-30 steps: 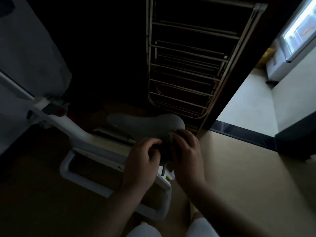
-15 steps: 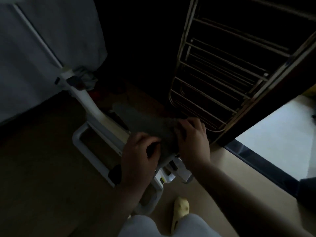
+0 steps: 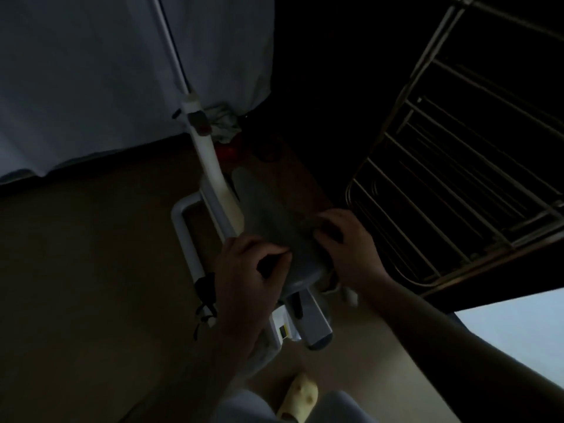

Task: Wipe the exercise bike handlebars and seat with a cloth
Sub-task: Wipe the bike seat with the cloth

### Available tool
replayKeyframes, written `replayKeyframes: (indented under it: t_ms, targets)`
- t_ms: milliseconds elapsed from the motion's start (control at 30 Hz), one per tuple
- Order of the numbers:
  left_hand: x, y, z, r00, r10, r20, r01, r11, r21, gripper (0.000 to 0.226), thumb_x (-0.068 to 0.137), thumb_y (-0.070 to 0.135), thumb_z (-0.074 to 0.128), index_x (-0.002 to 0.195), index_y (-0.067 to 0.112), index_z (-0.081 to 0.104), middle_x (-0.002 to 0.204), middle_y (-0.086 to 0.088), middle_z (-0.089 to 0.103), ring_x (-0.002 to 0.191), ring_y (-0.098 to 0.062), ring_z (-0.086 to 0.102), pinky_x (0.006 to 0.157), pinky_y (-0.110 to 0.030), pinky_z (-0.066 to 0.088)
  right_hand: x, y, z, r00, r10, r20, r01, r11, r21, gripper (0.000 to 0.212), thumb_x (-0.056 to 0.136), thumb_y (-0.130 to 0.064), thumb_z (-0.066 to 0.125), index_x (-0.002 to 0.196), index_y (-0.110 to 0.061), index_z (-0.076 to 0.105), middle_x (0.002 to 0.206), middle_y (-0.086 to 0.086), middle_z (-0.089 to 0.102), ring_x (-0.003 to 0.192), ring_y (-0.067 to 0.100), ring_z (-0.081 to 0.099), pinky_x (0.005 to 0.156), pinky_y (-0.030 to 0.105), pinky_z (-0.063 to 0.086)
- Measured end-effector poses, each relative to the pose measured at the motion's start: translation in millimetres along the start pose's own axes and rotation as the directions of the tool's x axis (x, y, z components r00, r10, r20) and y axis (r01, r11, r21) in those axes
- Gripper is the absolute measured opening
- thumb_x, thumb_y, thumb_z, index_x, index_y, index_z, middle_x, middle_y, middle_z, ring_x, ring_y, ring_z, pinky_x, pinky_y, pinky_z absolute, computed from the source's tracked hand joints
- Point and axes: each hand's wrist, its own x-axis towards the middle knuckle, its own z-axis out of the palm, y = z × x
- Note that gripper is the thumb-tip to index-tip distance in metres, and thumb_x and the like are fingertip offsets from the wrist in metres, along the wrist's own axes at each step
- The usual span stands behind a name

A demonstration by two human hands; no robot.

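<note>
Head view. Seat (image 3: 268,209), grey, centre frame on white bike frame (image 3: 210,166). Since a second ago: camera swung left, both hands kept at wide rear end. Left hand (image 3: 247,270) curled at near edge; right hand (image 3: 345,242) pressing dark wad, probably cloth (image 3: 311,222). Seat wipe judged ongoing. Handlebars out of sight; cloth outline lost in gloom.

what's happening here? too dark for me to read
A person is working on the exercise bike seat with both hands. The right hand presses a dark cloth onto the wide rear of the seat, while the left hand grips the seat's near edge. A folded drying rack leans to the right. The handlebars are not clearly in view, so their state can't be judged.
</note>
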Motion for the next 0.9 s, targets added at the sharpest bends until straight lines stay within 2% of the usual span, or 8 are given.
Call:
replayKeyframes:
  t_ms: [67,167,300,433,567,633,733,900]
  targets:
    - [-2,1,2,0.999,-0.034,-0.02,0.034,0.999,0.023,0.025,0.078,0.041,0.063,0.079,0.017,0.071,0.085,0.004,0.063,0.084,-0.02,0.058,0.067,-0.039,0.051,-8,-8,8,0.998,-0.055,-0.029,0.053,0.997,-0.063,0.027,0.09,-0.019,0.058,0.115,-0.026,0.062,0.118,-0.012,0.047,0.117,0.01,0.043,0.085,0.015,0.032]
    - [-2,1,1,0.997,-0.074,-0.027,0.074,0.997,-0.017,0.025,0.076,0.043,0.063,0.079,0.019,0.069,0.085,0.006,0.064,0.086,-0.02,0.057,0.069,-0.037,0.049,-15,-4,10,0.946,-0.315,0.074,0.323,0.93,-0.173,0.032,0.088,-0.024,0.056,0.119,-0.025,0.062,0.127,-0.007,0.05,0.118,0.01,0.041,0.09,0.02,0.033]
    - [-4,-3,2,0.993,-0.119,-0.011,0.118,0.993,-0.009,0.019,0.075,0.043,0.064,0.081,0.025,0.07,0.085,0.012,0.064,0.089,-0.013,0.056,0.07,-0.034,0.049,-3,3,6,0.993,-0.109,-0.033,0.103,0.985,-0.141,0.029,0.09,-0.028,0.054,0.118,-0.023,0.061,0.125,-0.007,0.05,0.116,0.008,0.041,0.085,0.018,0.035]
    - [-8,-7,-3,0.99,-0.14,0.0,0.14,0.987,-0.079,0.018,0.075,0.043,0.063,0.083,0.027,0.067,0.087,0.015,0.062,0.092,-0.013,0.056,0.071,-0.042,0.052,-21,-1,9,0.911,-0.403,0.091,0.413,0.888,-0.203,0.037,0.085,-0.036,0.045,0.114,-0.024,0.064,0.123,-0.004,0.052,0.116,0.013,0.043,0.089,0.031,0.044]
    - [-7,-13,-9,0.981,-0.157,0.112,0.168,0.982,-0.091,0.024,0.075,0.05,0.06,0.091,0.033,0.065,0.096,0.017,0.061,0.096,-0.01,0.058,0.075,-0.04,0.053,-23,-9,22,0.985,-0.121,-0.121,0.099,0.98,-0.174,0.035,0.086,-0.032,0.05,0.119,-0.026,0.062,0.126,-0.005,0.048,0.114,0.011,0.038,0.09,0.035,0.046]
    - [-2,-15,-15,0.975,-0.167,0.148,0.186,0.975,-0.124,0.024,0.075,0.048,0.06,0.093,0.031,0.065,0.095,0.014,0.063,0.093,-0.01,0.06,0.074,-0.04,0.054,-51,-28,42,0.958,-0.172,-0.23,0.126,0.971,-0.202,0.037,0.088,-0.031,0.046,0.121,-0.026,0.061,0.124,-0.003,0.05,0.112,0.015,0.04,0.086,0.032,0.044]
    - [2,-18,-29,0.97,-0.103,0.222,0.143,0.975,-0.173,0.018,0.076,0.038,0.063,0.093,0.033,0.063,0.095,0.015,0.062,0.091,-0.005,0.06,0.074,-0.034,0.055,-57,-16,47,0.92,-0.318,-0.231,0.261,0.934,-0.244,0.035,0.091,-0.033,0.046,0.123,-0.025,0.059,0.124,-0.001,0.052,0.113,0.018,0.045,0.091,0.037,0.044]
    - [8,-26,-46,0.931,-0.058,0.361,0.15,0.961,-0.233,0.021,0.082,0.02,0.069,0.099,0.032,0.063,0.1,0.015,0.064,0.097,0.0,0.06,0.079,-0.02,0.052,-73,-44,92,0.809,0.032,-0.587,-0.034,0.999,0.007,0.037,0.089,-0.03,0.05,0.126,-0.027,0.052,0.132,-0.005,0.042,0.123,0.01,0.035,0.096,0.035,0.041]
